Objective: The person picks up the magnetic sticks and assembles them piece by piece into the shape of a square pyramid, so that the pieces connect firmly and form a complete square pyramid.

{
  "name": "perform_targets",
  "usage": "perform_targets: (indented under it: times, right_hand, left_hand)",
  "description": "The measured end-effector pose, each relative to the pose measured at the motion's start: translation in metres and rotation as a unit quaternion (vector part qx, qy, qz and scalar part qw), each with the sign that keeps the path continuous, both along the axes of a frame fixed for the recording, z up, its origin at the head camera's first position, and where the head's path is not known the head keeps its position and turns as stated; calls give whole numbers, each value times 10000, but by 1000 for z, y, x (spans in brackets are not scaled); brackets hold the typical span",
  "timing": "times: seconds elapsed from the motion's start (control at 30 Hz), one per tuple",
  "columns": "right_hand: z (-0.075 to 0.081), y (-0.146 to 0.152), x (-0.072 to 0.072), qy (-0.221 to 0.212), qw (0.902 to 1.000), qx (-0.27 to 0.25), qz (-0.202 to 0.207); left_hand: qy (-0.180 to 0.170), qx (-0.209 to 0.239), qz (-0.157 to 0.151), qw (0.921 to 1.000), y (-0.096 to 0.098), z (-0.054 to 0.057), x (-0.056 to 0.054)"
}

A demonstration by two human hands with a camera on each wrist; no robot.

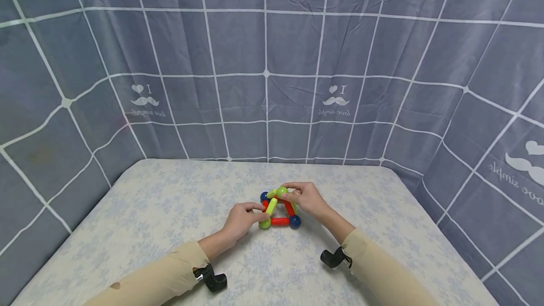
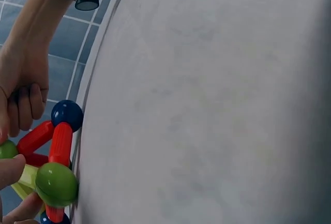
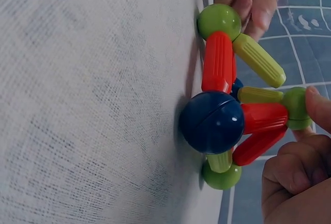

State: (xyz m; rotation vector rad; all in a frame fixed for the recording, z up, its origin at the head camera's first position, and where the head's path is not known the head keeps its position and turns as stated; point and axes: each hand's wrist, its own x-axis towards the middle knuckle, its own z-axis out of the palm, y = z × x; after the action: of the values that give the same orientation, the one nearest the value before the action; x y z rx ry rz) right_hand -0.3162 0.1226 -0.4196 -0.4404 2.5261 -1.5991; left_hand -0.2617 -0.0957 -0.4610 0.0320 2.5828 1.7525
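Observation:
A frame of magnetic balls and rods stands on the table in front of me. At its top, my right hand (image 1: 307,198) pinches a green ball (image 3: 297,108) between thumb and finger. My left hand (image 1: 243,221) is at the lower left corner, its thumb and a finger pinching a yellow-green rod (image 3: 259,60). That rod rises from a lower green ball (image 2: 57,184); its upper end stands apart from the top ball in the right wrist view. A red rod (image 1: 280,221) joins this lower ball to a dark blue ball (image 1: 295,221). Another blue ball (image 1: 264,197) sits at the back left.
A pale cloth with a blue pattern covers the table (image 1: 170,202). Grey-blue curtains (image 1: 238,98) with white grid lines hang behind it and at both sides. Each wrist carries a black camera mount (image 1: 333,258) over a beige sleeve (image 1: 382,268).

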Motion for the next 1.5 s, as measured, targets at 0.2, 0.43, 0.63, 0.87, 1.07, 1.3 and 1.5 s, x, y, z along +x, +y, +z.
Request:
perform_targets:
  times: [0.2,0.43,0.63,0.87,1.07,1.3,1.5]
  right_hand:
    - [-2,-1,0,123,9999,-34,100]
    - [-4,-2,0,0,9998,-143,153]
    - [-5,-1,0,-183,9993,-253,192]
    - [-7,1,0,-132,9992,-257,272]
    - [-10,1,0,-44,9991,-280,306]
    - [-10,0,3,36,9981,-385,472]
    - [-13,1,3,-36,9985,-434,335]
  left_hand:
    - [66,136,-94,9998,9,2,-5]
    - [-51,224,-57,9997,11,2,-4]
    - [-53,257,-86,9996,11,-1,-6]
    - [178,350,392,9985,15,3,-13]
    - [998,-302,197,9943,21,14,-31]
    - [1217,-1205,-56,9852,20,15,-38]
    - [1358,-1222,-132,9831,21,10,-35]
